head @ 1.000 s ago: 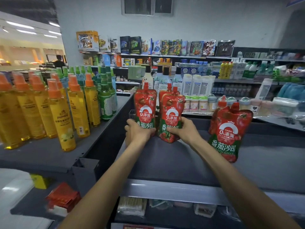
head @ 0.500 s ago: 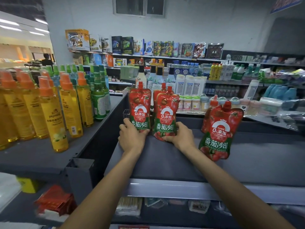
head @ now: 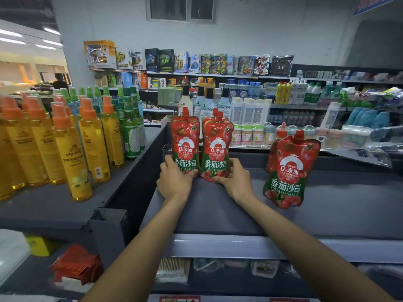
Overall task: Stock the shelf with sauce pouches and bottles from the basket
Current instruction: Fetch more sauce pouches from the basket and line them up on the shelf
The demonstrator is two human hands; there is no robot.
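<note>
Right now two groups of red tomato sauce pouches stand upright near the back left of a dark grey shelf. The left pouch is held at its base by the left hand, whose fingers are clamped around its lower edge. Just beside it, almost touching, the right pouch appears to be two pouches stacked front to back, since two spouts show above it; the right hand has its fingers closed on the bottom corner. Both hands seem to be setting these pouches straight, so the step in hand is placing and squaring them on the shelf.

Well apart to the right, another pouch pair leans tilted rather than upright. To the left, on a neighbouring shelf, stand rows of yellow spray bottles with orange caps, and green bottles behind them.

The basket is not in view. The next move probably calls for letting go gently so the soft pouches stay standing, then straightening the leaning pair or fetching more stock.
</note>
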